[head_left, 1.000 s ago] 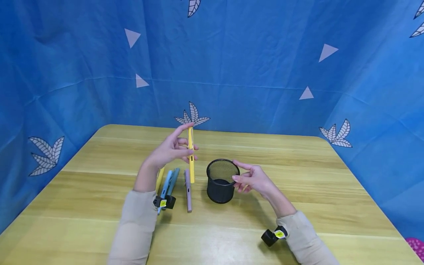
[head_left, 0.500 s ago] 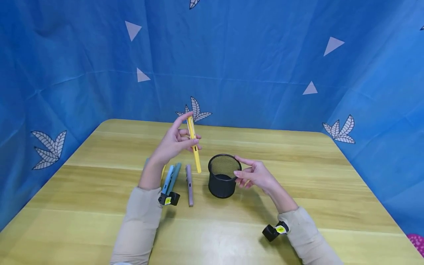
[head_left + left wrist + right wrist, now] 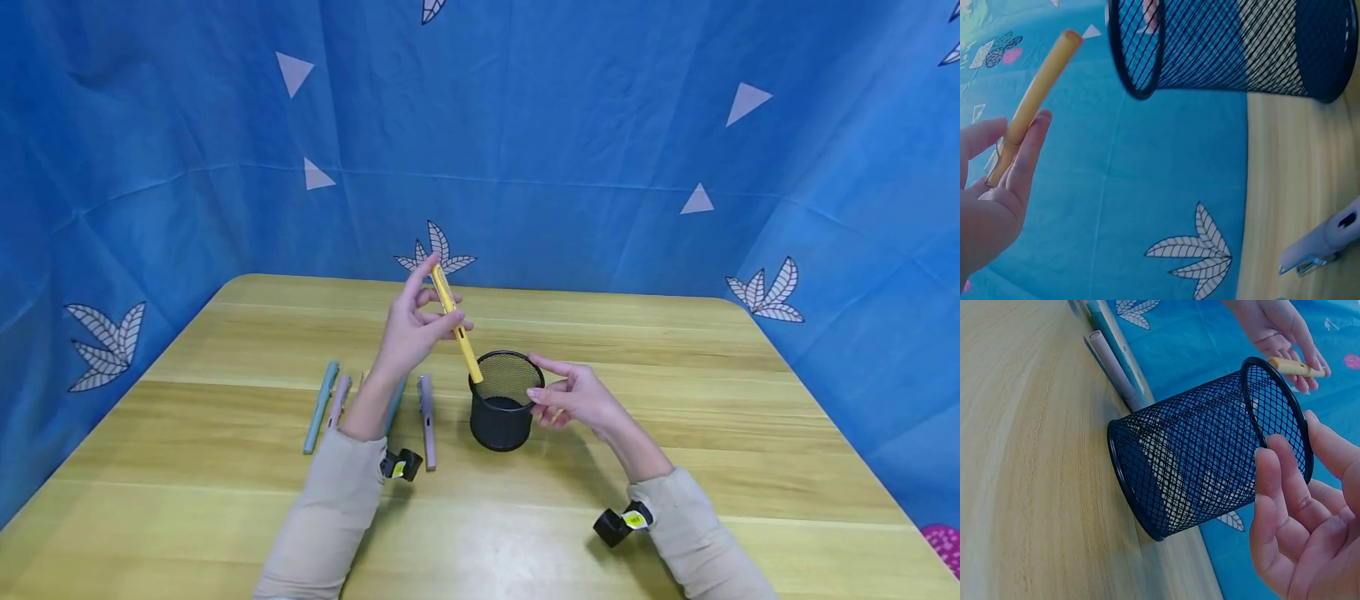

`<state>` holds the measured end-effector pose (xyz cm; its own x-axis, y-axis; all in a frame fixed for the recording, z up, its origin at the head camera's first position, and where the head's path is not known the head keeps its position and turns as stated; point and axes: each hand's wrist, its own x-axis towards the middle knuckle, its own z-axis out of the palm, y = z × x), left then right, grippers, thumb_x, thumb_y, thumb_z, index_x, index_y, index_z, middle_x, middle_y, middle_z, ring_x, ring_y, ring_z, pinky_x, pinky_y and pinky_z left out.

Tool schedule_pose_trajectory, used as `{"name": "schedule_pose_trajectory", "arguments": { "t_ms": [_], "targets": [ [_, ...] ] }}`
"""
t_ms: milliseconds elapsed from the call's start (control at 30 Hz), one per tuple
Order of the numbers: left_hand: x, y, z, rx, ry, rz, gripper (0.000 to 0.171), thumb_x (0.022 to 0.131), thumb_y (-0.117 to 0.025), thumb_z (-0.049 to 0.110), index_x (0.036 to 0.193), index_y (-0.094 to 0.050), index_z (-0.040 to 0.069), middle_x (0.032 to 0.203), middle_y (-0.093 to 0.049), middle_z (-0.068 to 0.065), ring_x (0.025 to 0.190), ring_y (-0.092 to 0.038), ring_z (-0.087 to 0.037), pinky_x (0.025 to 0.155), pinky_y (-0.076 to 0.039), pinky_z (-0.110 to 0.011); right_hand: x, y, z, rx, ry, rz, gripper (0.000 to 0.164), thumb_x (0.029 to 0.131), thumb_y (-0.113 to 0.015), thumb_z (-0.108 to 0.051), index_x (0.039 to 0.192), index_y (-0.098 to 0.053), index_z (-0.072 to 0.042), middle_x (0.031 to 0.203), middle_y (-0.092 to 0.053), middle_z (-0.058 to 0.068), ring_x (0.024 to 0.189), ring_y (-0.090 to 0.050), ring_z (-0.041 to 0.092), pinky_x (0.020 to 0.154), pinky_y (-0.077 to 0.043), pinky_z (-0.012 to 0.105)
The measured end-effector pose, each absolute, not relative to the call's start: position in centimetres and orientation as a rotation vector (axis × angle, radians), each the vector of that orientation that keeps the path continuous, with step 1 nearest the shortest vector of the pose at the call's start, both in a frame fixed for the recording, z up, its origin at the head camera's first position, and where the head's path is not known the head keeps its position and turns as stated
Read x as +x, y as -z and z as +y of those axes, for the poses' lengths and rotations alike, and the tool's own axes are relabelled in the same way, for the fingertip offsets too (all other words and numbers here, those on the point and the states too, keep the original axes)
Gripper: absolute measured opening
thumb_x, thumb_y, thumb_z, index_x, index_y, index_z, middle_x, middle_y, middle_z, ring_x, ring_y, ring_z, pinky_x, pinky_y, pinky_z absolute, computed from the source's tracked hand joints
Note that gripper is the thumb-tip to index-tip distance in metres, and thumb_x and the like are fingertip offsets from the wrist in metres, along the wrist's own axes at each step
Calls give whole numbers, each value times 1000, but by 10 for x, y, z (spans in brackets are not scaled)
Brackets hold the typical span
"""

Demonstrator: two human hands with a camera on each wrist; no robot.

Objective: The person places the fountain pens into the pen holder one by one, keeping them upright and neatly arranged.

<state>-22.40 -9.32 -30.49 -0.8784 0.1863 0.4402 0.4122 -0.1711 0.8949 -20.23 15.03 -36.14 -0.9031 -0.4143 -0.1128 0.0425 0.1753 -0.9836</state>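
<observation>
Head view: left hand [image 3: 411, 333] pinches tilted yellow pen [image 3: 466, 346], lower end near mouth of black mesh pen cup [image 3: 501, 425]; right hand [image 3: 577, 396] grips cup rim. Left wrist view: pen apart from cup. Right wrist view: cup upright on table [image 3: 1041, 487].

- Black cup [image 3: 501, 428]: metal-looking wire mesh, rough, with a smooth rim [image 3: 1302, 422].
- Yellow pen [image 3: 1040, 92]: smooth, plastic-looking.
- Lilac pen [image 3: 427, 425]: smooth, plastic-looking barrel, shiny metal clip [image 3: 1311, 267].
- Bench [image 3: 510, 521]: smooth wood grain, glossy where light falls.
- Backdrop [image 3: 495, 100]: matt, lightly creased cloth.
- Sleeves [image 3: 324, 508]: matt, softly wrinkled cloth.
</observation>
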Motion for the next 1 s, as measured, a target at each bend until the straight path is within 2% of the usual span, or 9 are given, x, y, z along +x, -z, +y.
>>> {"name": "schedule_pose_trajectory", "arguments": {
  "t_ms": [133, 367, 667, 833, 1000],
  "targets": [
    [-225, 309, -88, -720, 2120, -1906, 76, 80, -61, -8, 141, -27, 23, 103, -57, -22, 75, -63, -30, 66, -53, -38, -202, 361, 150, -348, 1776, 2103, 65, 83, -64, -14, 139, -31, -9, 73, -65, 14, 55, -60, 17, 50, -49, 28],
    [-226, 312, -79, -744, 1989, -1964, 74, 78, -63, -6, 140, -31, 21, 103, -60, -20, 72, -59, -24, 63, -52, -37, -202, 361, 150, -350, 1766, 2116, 64, 84, -64, -14, 139, -32, -8, 74, -65, 17, 55, -60, 17, 49, -49, 29],
    [-226, 315, -74, -734, 2053, -1979, 69, 76, -64, -11, 136, -37, 9, 105, -50, -25, 66, -58, -12, 60, -51, -24, -201, 359, 151, -359, 1771, 2107, 65, 83, -64, -15, 139, -31, -8, 77, -63, 23, 55, -60, 17, 49, -49, 27],
    [-228, 317, -73, -731, 2066, -2019, 70, 74, -64, -12, 135, -36, 7, 106, -52, -24, 69, -60, -17, 65, -53, -28, -201, 359, 151, -361, 1778, 2097, 65, 83, -64, -15, 139, -31, -8, 76, -63, 24, 55, -60, 17, 49, -49, 27],
    [-219, 310, -71, -727, 2058, -2072, 69, 75, -61, -16, 136, -33, 2, 106, -53, -25, 74, -61, -31, 67, -53, -32, -202, 359, 151, -361, 1778, 2093, 65, 83, -64, -15, 139, -31, -8, 74, -64, 20, 55, -60, 17, 49, -49, 28]
  ]
}}
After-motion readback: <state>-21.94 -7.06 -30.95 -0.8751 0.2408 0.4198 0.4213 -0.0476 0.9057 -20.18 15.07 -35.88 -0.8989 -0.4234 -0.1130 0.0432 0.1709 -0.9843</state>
